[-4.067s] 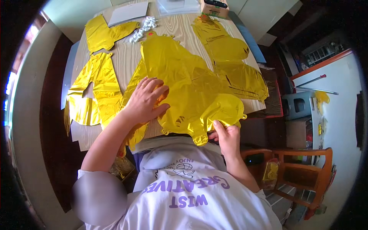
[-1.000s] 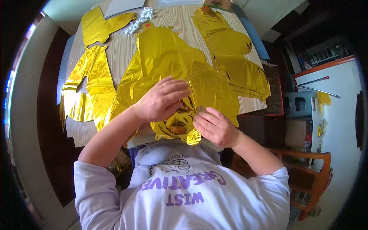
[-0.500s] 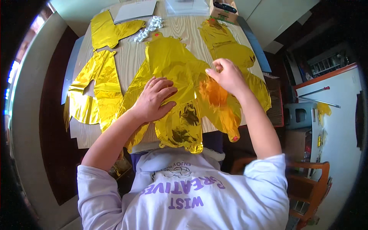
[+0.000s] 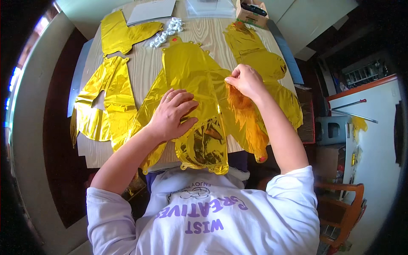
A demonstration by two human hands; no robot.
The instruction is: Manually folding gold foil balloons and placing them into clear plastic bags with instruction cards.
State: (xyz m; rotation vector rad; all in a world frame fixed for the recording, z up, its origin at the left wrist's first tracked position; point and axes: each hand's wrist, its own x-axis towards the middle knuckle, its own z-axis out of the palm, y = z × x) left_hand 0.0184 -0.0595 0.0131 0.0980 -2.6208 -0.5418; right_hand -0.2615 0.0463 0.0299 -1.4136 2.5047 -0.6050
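A large flat gold foil balloon [image 4: 193, 63], with small tabs along its edges, lies across the middle of the table. My left hand [image 4: 173, 114] rests on it palm down, fingers outstretched and slightly spread. To its right, my right hand [image 4: 245, 83] is closed in a pinch on the balloon's right part. Exactly which edge or layer sits between the fingertips is hidden. Below that hand the foil shows orange, wrinkled reflections. The balloon's near lobe [image 4: 204, 146] is creased and shiny and overhangs the table's front edge.
More flat gold foil pieces lie at the left [image 4: 117, 83] and right [image 4: 257, 55]. White curled ribbons [image 4: 160, 39], a white sheet stack [image 4: 151, 12], clear plastic bags [image 4: 208, 8] and a box with dark items [image 4: 251, 15] line the back. A wooden chair [image 4: 344, 212] stands at right.
My right hand has moved a little left and down, its fingers drawing together in a pinch. The orange reflection below it has lengthened, and the near lobe's creases have shifted. My left hand stays nearly still.
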